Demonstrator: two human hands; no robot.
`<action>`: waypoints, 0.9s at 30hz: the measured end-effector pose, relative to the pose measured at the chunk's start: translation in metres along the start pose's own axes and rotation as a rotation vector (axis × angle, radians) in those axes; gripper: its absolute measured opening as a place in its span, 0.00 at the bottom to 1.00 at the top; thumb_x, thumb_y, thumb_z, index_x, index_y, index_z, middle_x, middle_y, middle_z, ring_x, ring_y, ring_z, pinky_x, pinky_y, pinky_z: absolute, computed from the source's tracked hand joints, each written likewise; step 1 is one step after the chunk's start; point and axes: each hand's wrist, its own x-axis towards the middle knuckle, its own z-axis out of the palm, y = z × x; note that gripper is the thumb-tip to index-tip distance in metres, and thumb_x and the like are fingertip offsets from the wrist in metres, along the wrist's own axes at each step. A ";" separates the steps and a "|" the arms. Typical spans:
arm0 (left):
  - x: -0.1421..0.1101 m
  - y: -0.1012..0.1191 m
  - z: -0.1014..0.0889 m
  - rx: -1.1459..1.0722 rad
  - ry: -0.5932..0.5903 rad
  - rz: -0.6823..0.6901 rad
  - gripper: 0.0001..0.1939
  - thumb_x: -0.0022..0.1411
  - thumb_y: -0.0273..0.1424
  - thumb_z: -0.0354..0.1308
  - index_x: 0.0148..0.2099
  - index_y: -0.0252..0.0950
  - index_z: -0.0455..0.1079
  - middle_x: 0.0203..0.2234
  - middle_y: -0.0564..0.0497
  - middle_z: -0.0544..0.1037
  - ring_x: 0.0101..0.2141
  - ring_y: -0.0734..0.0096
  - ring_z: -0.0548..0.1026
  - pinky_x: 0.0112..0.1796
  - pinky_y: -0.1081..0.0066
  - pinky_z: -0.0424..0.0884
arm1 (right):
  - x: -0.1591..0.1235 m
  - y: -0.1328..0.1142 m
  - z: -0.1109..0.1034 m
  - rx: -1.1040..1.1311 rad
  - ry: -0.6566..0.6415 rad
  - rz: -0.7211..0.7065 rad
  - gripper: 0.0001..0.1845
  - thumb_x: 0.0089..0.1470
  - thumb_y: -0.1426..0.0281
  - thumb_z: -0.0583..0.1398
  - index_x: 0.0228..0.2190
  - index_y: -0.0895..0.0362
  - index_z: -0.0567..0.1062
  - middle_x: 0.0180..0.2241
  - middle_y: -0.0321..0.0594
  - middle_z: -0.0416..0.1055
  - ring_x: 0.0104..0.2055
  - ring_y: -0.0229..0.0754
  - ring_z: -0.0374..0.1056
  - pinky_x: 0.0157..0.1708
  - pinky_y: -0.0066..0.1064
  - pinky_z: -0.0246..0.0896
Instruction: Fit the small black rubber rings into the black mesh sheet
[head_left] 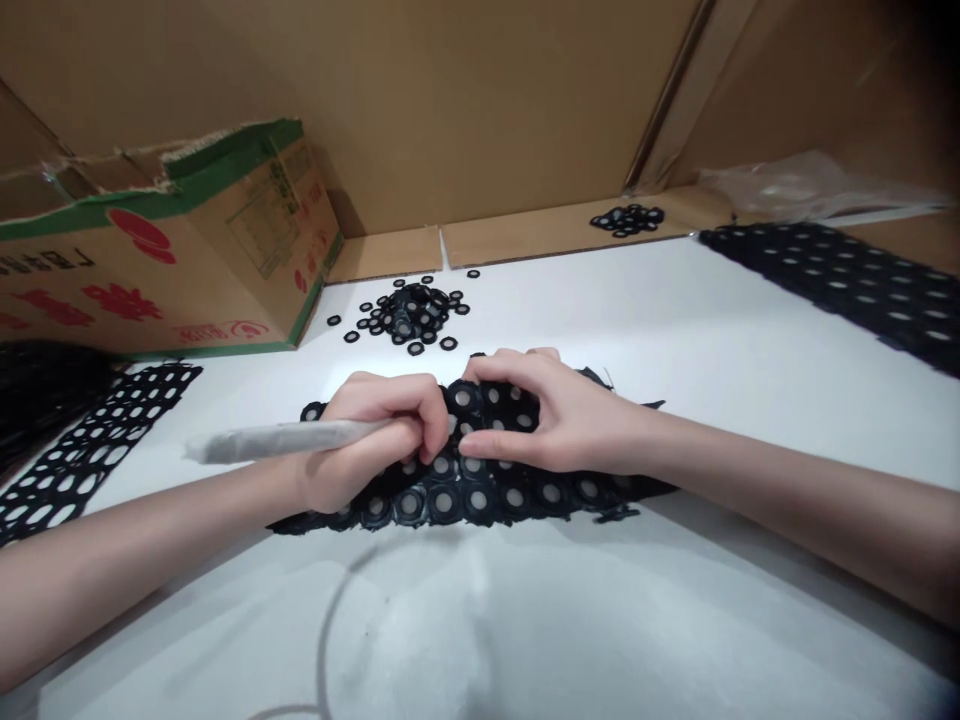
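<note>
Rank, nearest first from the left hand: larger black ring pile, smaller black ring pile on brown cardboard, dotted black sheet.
1. Dotted black sheet: under the left hand.
2. Larger black ring pile: beyond, on the white tabletop.
3. Smaller black ring pile: back right, on brown cardboard.

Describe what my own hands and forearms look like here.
Your left hand and right hand are ungloved. No sleeve covers the visible left forearm or right forearm, and neither wrist shows a watch or bracelet. No markings stand out; I can't tell about rings.
</note>
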 end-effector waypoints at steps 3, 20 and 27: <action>-0.001 0.001 0.001 0.061 0.019 0.061 0.10 0.59 0.22 0.45 0.28 0.34 0.65 0.22 0.52 0.72 0.25 0.75 0.69 0.28 0.74 0.64 | 0.000 0.001 -0.002 0.032 -0.038 -0.009 0.19 0.41 0.58 0.66 0.31 0.55 0.67 0.31 0.35 0.68 0.37 0.44 0.61 0.40 0.37 0.53; -0.009 0.010 0.002 -0.112 -0.078 -0.025 0.10 0.57 0.21 0.48 0.25 0.34 0.65 0.18 0.52 0.72 0.21 0.75 0.68 0.23 0.74 0.62 | 0.002 0.006 -0.004 0.192 -0.074 -0.109 0.19 0.39 0.65 0.68 0.27 0.55 0.63 0.29 0.31 0.60 0.33 0.37 0.57 0.32 0.29 0.51; -0.010 0.010 0.008 -0.065 -0.053 0.028 0.11 0.56 0.20 0.46 0.25 0.34 0.63 0.18 0.53 0.70 0.21 0.76 0.67 0.23 0.75 0.62 | 0.001 0.005 -0.004 0.188 -0.083 -0.120 0.17 0.40 0.66 0.67 0.27 0.55 0.63 0.29 0.31 0.61 0.33 0.37 0.57 0.32 0.29 0.51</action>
